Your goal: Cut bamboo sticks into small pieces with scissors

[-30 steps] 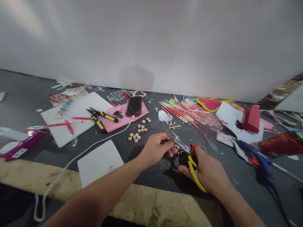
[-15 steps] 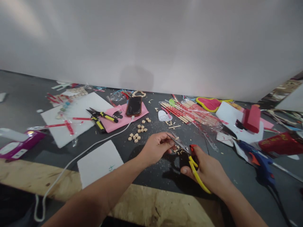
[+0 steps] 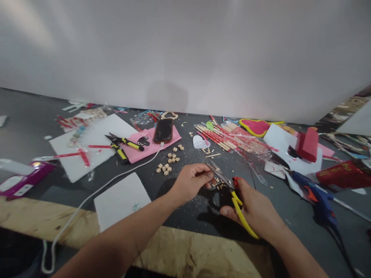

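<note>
My right hand [image 3: 253, 210] is closed on the yellow and red handles of a pair of scissors [image 3: 238, 204], whose metal blades point up and left. At the blade tips my left hand [image 3: 195, 179] is pinched; what lies between its fingers is too small to make out. Short cut stick pieces [image 3: 222, 186] lie under and beside the blades. Several small pale wooden clusters [image 3: 165, 168] sit on the dark table left of my left hand. Beyond the hands are a white heart cutout [image 3: 201, 142] and a single short stick [image 3: 213, 155].
Red and pale sticks [image 3: 216, 137] in plastic lie behind the hands. A phone [image 3: 164, 130] with a white cable rests on pink paper, beside yellow-black pliers [image 3: 119, 150]. To the right are a blue glue gun [image 3: 319, 197] and a red can [image 3: 340, 174]. White card [image 3: 120, 200] lies left.
</note>
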`<act>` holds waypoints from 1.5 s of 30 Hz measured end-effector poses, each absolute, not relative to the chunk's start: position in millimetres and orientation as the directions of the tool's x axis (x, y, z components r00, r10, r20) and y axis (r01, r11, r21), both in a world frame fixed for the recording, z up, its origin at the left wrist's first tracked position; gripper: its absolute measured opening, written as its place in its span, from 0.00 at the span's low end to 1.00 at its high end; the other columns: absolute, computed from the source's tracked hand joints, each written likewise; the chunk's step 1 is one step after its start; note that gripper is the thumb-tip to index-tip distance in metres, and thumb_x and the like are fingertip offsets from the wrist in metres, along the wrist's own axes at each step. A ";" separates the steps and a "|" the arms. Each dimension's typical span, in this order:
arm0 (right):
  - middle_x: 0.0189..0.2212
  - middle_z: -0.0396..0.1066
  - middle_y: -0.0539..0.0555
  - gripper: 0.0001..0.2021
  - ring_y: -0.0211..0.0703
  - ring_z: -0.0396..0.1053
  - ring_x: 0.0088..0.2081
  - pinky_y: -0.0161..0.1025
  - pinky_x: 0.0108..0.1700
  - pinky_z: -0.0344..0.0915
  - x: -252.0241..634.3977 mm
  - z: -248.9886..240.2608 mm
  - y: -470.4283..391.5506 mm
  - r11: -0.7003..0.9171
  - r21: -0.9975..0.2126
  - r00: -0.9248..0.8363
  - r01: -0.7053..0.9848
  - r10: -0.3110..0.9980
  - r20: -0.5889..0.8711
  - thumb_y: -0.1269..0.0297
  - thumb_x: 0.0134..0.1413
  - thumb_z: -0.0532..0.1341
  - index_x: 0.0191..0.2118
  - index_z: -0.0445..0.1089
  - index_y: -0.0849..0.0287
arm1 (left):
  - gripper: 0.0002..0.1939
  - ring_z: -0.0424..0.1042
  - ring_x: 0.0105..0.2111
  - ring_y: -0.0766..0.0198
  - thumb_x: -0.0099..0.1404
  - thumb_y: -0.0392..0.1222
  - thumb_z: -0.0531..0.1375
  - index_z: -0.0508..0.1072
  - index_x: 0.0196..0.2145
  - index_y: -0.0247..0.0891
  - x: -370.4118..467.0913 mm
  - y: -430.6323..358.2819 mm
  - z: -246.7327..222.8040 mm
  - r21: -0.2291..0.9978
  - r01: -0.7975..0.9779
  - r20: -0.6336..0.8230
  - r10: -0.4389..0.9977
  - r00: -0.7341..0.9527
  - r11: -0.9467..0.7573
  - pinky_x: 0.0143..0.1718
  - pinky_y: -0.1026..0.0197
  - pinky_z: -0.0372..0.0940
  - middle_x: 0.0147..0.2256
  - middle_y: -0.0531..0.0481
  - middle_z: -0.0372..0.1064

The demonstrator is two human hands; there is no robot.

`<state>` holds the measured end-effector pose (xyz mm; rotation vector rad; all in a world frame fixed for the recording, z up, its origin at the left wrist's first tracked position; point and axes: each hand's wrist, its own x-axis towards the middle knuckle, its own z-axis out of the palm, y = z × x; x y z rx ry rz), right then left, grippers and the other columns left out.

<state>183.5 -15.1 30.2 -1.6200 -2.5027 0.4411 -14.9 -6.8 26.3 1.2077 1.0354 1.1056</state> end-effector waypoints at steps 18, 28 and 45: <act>0.30 0.68 0.55 0.26 0.45 0.68 0.29 0.36 0.28 0.56 185.5 30.1 -16.2 0.404 -0.333 -0.448 0.852 0.891 -0.065 0.47 0.41 0.57 0.44 0.55 0.59 | 0.08 0.64 0.21 0.71 0.57 0.42 0.57 0.70 0.30 0.33 -14.8 -5.0 20.4 0.988 -0.148 -0.007 0.979 0.205 0.038 0.25 0.67 0.61 0.23 0.51 0.67; 0.26 0.69 0.52 0.16 0.44 0.68 0.26 0.34 0.25 0.52 181.3 26.7 -15.6 0.353 -0.278 -0.384 0.893 0.921 -0.068 0.53 0.46 0.55 0.39 0.56 0.56 | 0.08 0.67 0.23 0.69 0.57 0.41 0.56 0.70 0.30 0.34 -13.2 -7.9 25.1 0.999 0.005 0.031 0.990 0.134 -0.031 0.24 0.67 0.63 0.26 0.51 0.68; 0.26 0.72 0.56 0.14 0.45 0.70 0.26 0.35 0.26 0.55 175.8 25.7 -20.4 0.327 -0.304 -0.367 0.895 0.927 -0.082 0.65 0.51 0.46 0.43 0.59 0.60 | 0.14 0.60 0.13 0.74 0.57 0.47 0.56 0.65 0.23 0.33 -15.4 -10.7 34.4 0.950 -0.200 -0.172 0.936 0.307 0.240 0.16 0.71 0.55 0.15 0.54 0.64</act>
